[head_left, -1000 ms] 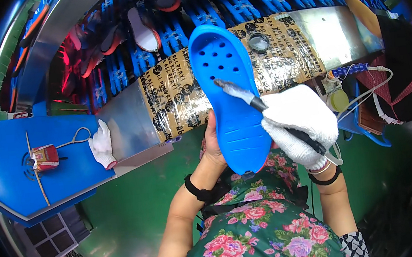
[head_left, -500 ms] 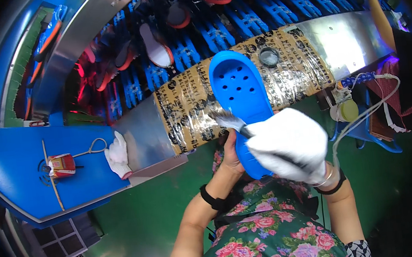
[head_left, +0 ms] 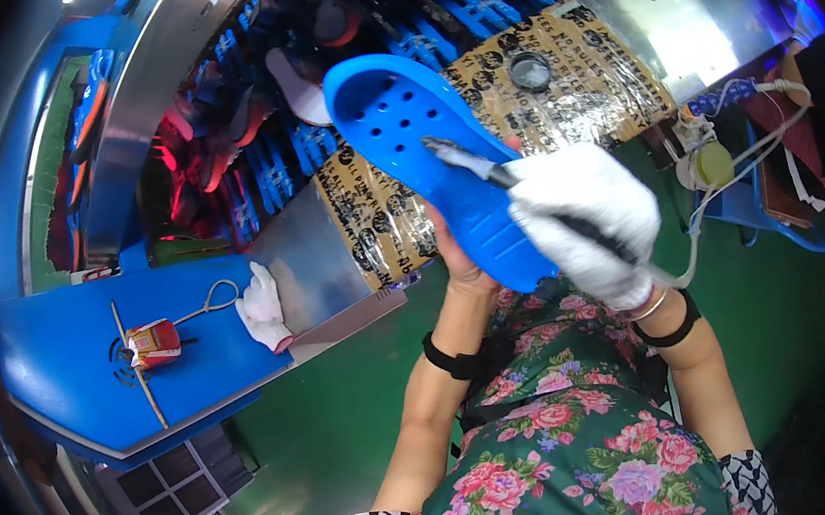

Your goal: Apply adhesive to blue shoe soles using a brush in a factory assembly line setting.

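Note:
A blue clog (head_left: 488, 214) with several holes in its toe end is tilted above the edge of the workbench. My bare left hand (head_left: 460, 258) grips its side from below, with some fingers hidden under it. In my white-gloved right hand (head_left: 589, 219) is a brush (head_left: 468, 161) with a dark handle. The bristles are over the inside of the clog, just below the holes; whether they touch the surface I cannot tell.
A small round dish (head_left: 530, 72) stands on the brown taped bench top (head_left: 606, 86). Behind runs a conveyor with blue racks and soles (head_left: 337, 19). To the left, a white glove (head_left: 262, 308) and a red box (head_left: 155, 343) lie on a blue surface (head_left: 60, 345). A hose (head_left: 699, 207) hangs at right.
The clog has turned, its toe now leaning left. The brush has come further onto the inside of the clog. My view has shifted, and the co-worker's gloved hand at upper right has left sight.

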Available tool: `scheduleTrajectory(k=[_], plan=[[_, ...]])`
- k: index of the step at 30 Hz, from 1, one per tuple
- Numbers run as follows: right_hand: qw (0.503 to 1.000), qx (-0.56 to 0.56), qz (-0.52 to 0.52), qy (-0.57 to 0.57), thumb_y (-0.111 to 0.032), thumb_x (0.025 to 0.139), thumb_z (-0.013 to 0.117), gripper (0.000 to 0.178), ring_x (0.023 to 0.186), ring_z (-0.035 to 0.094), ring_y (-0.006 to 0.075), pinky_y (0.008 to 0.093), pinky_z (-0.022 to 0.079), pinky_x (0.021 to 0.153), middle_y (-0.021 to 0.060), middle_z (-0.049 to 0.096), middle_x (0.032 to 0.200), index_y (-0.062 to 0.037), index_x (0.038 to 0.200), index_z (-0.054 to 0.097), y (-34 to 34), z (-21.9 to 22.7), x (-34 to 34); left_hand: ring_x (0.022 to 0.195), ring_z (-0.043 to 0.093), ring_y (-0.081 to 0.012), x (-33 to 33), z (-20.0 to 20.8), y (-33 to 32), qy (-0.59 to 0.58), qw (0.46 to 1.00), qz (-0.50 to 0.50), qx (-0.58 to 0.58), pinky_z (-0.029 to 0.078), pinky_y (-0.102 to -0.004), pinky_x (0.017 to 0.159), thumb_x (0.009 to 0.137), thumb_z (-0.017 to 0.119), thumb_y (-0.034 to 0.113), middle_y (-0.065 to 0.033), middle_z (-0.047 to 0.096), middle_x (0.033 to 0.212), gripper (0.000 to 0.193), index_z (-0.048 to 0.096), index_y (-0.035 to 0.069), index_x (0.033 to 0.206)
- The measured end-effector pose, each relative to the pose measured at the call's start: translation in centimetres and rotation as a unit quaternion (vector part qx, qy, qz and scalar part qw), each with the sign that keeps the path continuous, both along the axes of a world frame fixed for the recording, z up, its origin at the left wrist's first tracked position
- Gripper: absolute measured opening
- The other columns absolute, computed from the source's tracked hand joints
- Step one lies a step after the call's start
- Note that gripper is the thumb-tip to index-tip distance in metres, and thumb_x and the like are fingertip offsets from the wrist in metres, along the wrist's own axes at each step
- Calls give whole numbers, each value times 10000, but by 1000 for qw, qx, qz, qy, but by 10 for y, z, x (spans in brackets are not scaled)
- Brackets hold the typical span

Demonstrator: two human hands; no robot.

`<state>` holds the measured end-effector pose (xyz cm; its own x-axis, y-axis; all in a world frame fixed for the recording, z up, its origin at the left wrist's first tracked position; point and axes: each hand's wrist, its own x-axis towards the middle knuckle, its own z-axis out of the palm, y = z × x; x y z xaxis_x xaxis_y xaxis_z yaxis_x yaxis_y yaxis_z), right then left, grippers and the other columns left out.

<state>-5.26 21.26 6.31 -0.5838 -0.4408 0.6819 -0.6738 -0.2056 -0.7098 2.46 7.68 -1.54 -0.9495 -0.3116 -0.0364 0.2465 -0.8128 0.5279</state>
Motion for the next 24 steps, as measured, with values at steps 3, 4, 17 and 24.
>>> scheduleTrajectory(k=[3, 4, 17, 24], plan=[[999, 25, 19, 34, -1, 757, 801, 272, 922, 736, 291, 384, 562, 822, 133, 765, 1005, -65, 1021, 781, -5, -9, 19, 1335, 527, -448, -7, -11, -9, 69, 993, -76, 50, 459, -622, 1089, 807, 621, 812, -249, 443, 1534, 1093, 303, 112, 1584], [998, 17, 56, 24, -2, 765, 797, 243, 917, 736, 290, 386, 562, 824, 129, 766, 993, -68, 998, 782, -3, -7, 17, 1334, 529, -447, -12, -18, -18, 122, 982, -116, 82, 461, -620, 1087, 799, 635, 808, -265, 472, 1499, 1102, 310, 99, 1578], [994, -6, 111, -24, -35, 803, 794, 222, 898, 734, 289, 378, 584, 810, 103, 766, 994, -64, 1023, 775, 7, -24, -1, 1300, 534, -501, -16, -12, -20, 148, 982, -84, 85, 479, -657, 1044, 861, 641, 727, -284, 464, 1484, 1009, 287, 127, 1590], [985, 35, 169, -2, -76, 788, 829, 229, 903, 735, 255, 361, 580, 812, 67, 765, 1000, -116, 1008, 782, 9, -21, 9, 1243, 586, -470, -23, -10, -36, 171, 969, -127, 122, 500, -653, 1010, 816, 658, 771, -277, 546, 1415, 1047, 316, 113, 1554]])
